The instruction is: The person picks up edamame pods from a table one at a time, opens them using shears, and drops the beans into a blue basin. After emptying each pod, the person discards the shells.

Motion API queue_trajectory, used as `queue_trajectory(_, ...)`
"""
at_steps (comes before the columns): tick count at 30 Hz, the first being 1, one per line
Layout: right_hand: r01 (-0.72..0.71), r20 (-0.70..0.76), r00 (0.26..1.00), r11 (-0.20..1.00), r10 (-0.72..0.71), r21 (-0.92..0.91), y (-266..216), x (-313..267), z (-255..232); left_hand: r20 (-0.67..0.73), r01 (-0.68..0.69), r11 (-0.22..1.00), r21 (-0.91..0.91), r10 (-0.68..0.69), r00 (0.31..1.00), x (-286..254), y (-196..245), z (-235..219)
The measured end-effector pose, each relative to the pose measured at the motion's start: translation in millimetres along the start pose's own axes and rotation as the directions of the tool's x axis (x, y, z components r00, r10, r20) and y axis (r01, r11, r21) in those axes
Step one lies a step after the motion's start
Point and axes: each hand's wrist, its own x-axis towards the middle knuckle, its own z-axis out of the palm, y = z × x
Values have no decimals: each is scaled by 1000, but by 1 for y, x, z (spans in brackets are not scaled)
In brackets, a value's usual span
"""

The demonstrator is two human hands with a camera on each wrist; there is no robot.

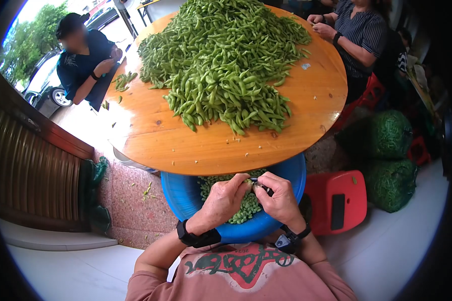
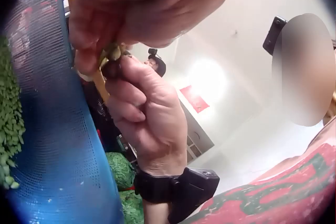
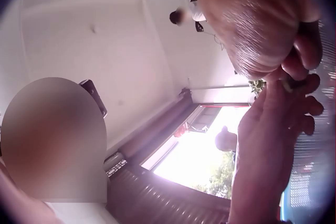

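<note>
Both hands meet over a blue basket (image 1: pixel 171 200) of shelled green beans (image 1: pixel 243 214). My left hand (image 1: pixel 221 201) pinches a small green pod (image 1: pixel 248 181) between thumb and fingers. Touching it from the other side is my right hand (image 1: pixel 281 201), its fingers curled and its thumb at the pod; something small and dark (image 1: pixel 264 189) shows by these fingers, too unclear to name. In the left wrist view the pod (image 2: pixel 114 53) lies between the left hand (image 2: pixel 152 3) and right hand (image 2: pixel 152 111). The right wrist view mostly hides it behind the right hand (image 3: pixel 252 24) and left hand (image 3: pixel 270 140).
A large heap of green pods (image 1: pixel 221 60) covers much of the round wooden table (image 1: pixel 150 145) beyond the basket. One person (image 1: pixel 85 62) stands at its left, another (image 1: pixel 359 42) is at its right. A red stool (image 1: pixel 354 200) and green net sacks (image 1: pixel 391 183) are at the right.
</note>
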Motion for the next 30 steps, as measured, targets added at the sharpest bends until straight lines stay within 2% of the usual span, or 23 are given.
queue_trajectory(1,8,-47,999,999,-10,-40,-1,0,3,-1,-1,1000,2,1,1000,-1,2,1)
queue_trajectory(3,16,-95,995,997,-24,-80,-3,1,9,79,274,919,-284,-262,962,-1,7,3)
queue_trajectory(4,34,-129,991,994,-47,-107,-4,1,13,78,272,920,-284,-260,962,-1,6,7)
queue_trajectory(5,49,-163,984,990,-71,-134,-3,1,16,120,361,787,-500,-350,929,-1,2,11)
queue_trajectory(6,58,-172,982,987,-84,-151,0,0,19,182,424,597,-681,-423,888,-2,0,16)
queue_trajectory(7,59,-172,981,987,-86,-151,0,0,20,181,423,598,-681,-422,888,-4,-1,19)
queue_trajectory(9,48,-188,979,985,-79,-168,0,2,23,234,402,317,-859,-455,859,-6,-2,23)
queue_trajectory(10,50,-188,979,985,-82,-167,0,2,24,232,400,319,-859,-454,860,-5,0,23)
queue_trajectory(12,106,-213,966,975,-147,-194,1,3,27,261,360,136,-923,-466,846,-5,6,22)
queue_trajectory(13,107,-213,966,975,-148,-193,1,3,28,260,360,137,-923,-466,846,-6,3,22)
queue_trajectory(15,154,-197,961,966,-195,-206,0,4,29,121,266,578,-771,-278,953,-9,-2,23)
queue_trajectory(19,196,-178,954,951,-242,-241,4,3,30,160,368,577,-729,-379,911,-8,0,20)
queue_trajectory(21,98,-183,976,987,-120,-126,1,1,22,395,453,72,-889,-383,835,-11,-8,18)
queue_trajectory(22,80,-199,975,989,-103,-121,4,1,16,433,514,145,-845,-379,818,-12,-16,18)
queue_trajectory(23,54,-196,978,993,-75,-108,2,-1,7,436,519,140,-843,-386,813,-13,-12,13)
queue_trajectory(24,0,-199,980,995,-21,-105,0,-7,-6,353,418,651,-634,-237,905,-10,-5,3)
queue_trajectory(25,-52,-203,979,994,31,-101,-2,-13,-21,353,141,957,-252,-45,935,-6,-2,-6)
queue_trajectory(26,-120,-225,970,988,94,-100,-5,-21,-40,450,-55,993,-107,97,888,-2,-5,-16)
queue_trajectory(27,-184,-247,957,978,154,-101,-7,-30,-61,448,-52,993,-106,94,889,5,-5,-27)
queue_trajectory(29,-246,-310,940,912,142,-328,-8,-48,-100,452,-138,986,-99,167,876,22,3,-49)
queue_trajectory(30,-238,-256,958,856,129,-458,-6,-59,-120,390,-61,998,10,53,919,32,8,-58)
